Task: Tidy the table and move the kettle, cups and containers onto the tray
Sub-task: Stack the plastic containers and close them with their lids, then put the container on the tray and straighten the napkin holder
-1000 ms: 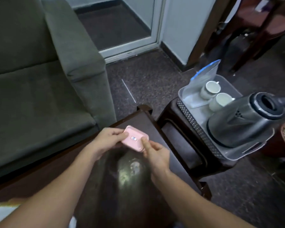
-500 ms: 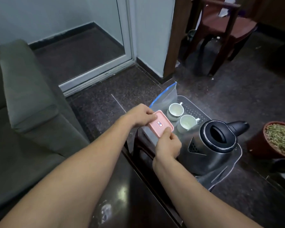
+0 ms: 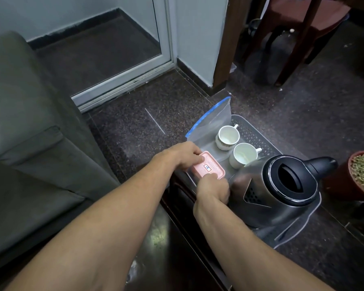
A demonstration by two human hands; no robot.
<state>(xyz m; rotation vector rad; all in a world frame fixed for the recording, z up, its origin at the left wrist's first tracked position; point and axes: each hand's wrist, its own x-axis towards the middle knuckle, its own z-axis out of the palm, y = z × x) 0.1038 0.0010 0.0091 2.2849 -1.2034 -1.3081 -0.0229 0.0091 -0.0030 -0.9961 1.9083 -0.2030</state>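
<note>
The right hand (image 3: 213,191) is blurred; the plant pot (image 3: 339,183) is cut off.

We see a dim room; the palest light lies behind the glass door (image 3: 105,45) at top left. A soft glare patch sits on the dark table (image 3: 158,236) near its right edge. The right hand (image 3: 213,190) is motion-blurred, the steel kettle (image 3: 259,198) gleams dully, and straight lines bow at the frame edges.

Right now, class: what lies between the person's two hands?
The pink container; the left hand and right hand grip its opposite ends, seen in the head view.
</note>
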